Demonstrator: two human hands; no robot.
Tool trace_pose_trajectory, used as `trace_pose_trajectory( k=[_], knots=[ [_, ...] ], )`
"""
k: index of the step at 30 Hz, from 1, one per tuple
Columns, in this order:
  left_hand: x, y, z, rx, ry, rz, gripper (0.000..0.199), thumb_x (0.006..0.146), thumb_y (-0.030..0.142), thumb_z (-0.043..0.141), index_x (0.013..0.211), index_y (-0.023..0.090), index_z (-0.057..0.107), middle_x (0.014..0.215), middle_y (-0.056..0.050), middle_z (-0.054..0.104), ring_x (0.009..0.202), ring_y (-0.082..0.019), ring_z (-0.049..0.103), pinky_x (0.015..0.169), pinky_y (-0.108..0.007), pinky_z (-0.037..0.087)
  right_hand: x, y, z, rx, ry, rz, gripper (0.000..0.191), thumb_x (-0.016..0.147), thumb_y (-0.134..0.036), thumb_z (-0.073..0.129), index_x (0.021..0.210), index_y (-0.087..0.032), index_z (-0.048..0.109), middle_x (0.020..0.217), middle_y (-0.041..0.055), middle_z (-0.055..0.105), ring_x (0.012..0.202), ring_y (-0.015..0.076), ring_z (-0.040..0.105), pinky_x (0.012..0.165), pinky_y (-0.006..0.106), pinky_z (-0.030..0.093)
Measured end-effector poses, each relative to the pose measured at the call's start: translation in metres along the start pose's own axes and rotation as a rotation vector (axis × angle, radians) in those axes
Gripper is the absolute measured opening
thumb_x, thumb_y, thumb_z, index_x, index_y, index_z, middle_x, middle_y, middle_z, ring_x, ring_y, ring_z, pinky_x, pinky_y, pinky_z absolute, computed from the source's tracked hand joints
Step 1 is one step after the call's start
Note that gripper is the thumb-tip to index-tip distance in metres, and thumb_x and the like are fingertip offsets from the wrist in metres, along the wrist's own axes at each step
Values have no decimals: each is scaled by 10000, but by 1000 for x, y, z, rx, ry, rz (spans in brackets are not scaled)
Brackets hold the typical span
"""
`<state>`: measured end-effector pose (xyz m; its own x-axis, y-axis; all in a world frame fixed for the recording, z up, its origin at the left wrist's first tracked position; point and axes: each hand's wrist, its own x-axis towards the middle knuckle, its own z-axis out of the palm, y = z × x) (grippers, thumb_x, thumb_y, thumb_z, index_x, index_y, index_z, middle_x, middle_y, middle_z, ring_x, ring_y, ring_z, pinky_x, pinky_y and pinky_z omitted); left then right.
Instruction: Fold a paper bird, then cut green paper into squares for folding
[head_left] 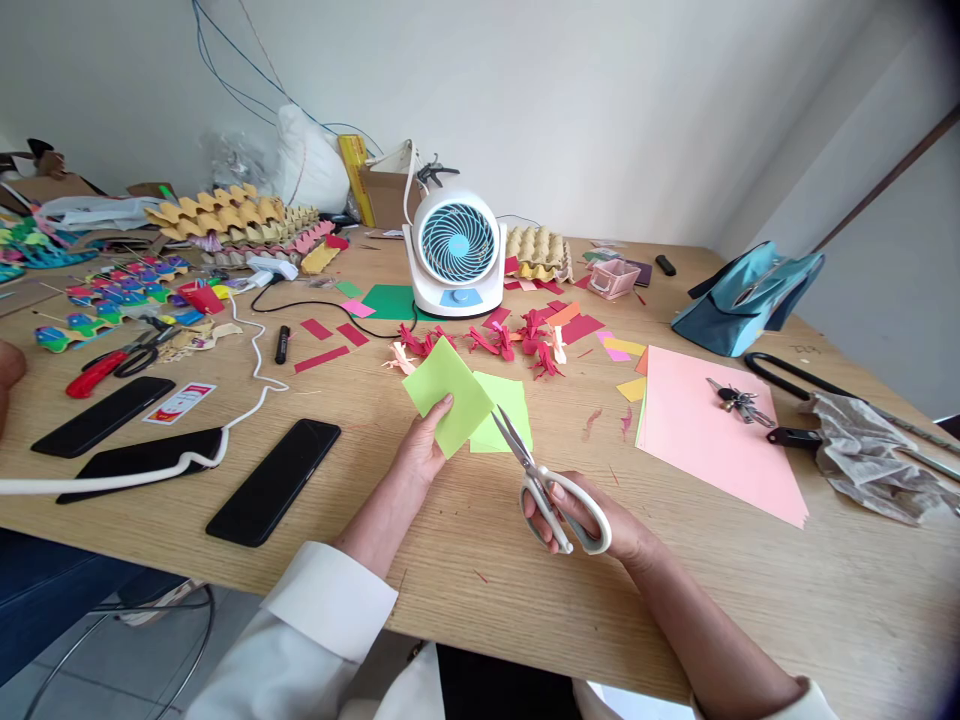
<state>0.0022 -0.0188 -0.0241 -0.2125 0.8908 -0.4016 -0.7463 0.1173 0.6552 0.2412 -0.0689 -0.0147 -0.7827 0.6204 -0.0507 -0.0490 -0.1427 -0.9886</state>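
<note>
My left hand [425, 447] pinches a square of lime-green paper [450, 385] near its lower edge and holds it tilted above the table. In my right hand [559, 512] is a pair of scissors [528, 465] with pale grey handles, fingers through the loops. The blades are slightly parted and their tips lie at the paper's right corner; whether they touch it I cannot tell. Another lime-green sheet [513, 405] lies on the table behind and below the held one. Dark red cut-paper figures [531, 335] lie just beyond the green paper.
A white fan [458, 250] stands ahead. Phones [274, 482] and red-handled scissors [97, 373] lie left. To the right are pink sheets [709, 430] with keys [741, 402], and a teal bag [750, 300]. Egg trays [536, 250] sit behind. Part of another person's hand [10, 365] shows far left.
</note>
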Motion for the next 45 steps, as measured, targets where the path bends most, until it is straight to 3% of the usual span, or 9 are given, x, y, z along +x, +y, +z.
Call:
trace_pose_trajectory(
  k=[7, 14, 27, 37, 45],
  knots=[
    [2, -4, -4, 71, -106, 54, 421, 672, 199, 835, 1063, 155, 686, 1002, -72, 760, 886, -198, 727, 839, -303, 570, 1, -1, 0, 5, 14, -24, 505, 929, -623, 461, 883, -138, 592, 660, 15, 573, 524, 109, 558, 491, 227, 441],
    [3, -9, -5, 138, -151, 71, 437, 637, 215, 857, 1040, 146, 702, 994, -88, 763, 893, -221, 724, 830, -321, 572, 1, 0, 1, 16, 31, -31, 498, 943, -608, 446, 906, -134, 592, 672, 23, 579, 537, 113, 557, 505, 234, 439],
    [1, -5, -6, 200, -165, 76, 400, 669, 245, 850, 1032, 149, 712, 1049, -99, 753, 968, -251, 709, 873, -345, 560, 2, 8, 0, 62, 57, -64, 501, 955, -605, 418, 948, -140, 602, 673, 18, 576, 538, 116, 555, 489, 228, 410],
    [0, -1, -5, 193, -177, 75, 395, 629, 242, 872, 981, 151, 718, 983, -86, 765, 847, -220, 726, 794, -310, 582, 2, 8, 1, 54, 103, -77, 469, 960, -583, 426, 895, -146, 584, 602, -5, 535, 465, 97, 501, 423, 204, 332],
    [0, 1, -5, 178, -170, 64, 432, 607, 236, 880, 998, 149, 717, 967, -81, 767, 878, -230, 721, 793, -323, 579, 3, 13, 0, 75, 127, -71, 461, 963, -576, 427, 861, -152, 577, 547, -26, 507, 405, 81, 460, 373, 186, 304]
  ],
)
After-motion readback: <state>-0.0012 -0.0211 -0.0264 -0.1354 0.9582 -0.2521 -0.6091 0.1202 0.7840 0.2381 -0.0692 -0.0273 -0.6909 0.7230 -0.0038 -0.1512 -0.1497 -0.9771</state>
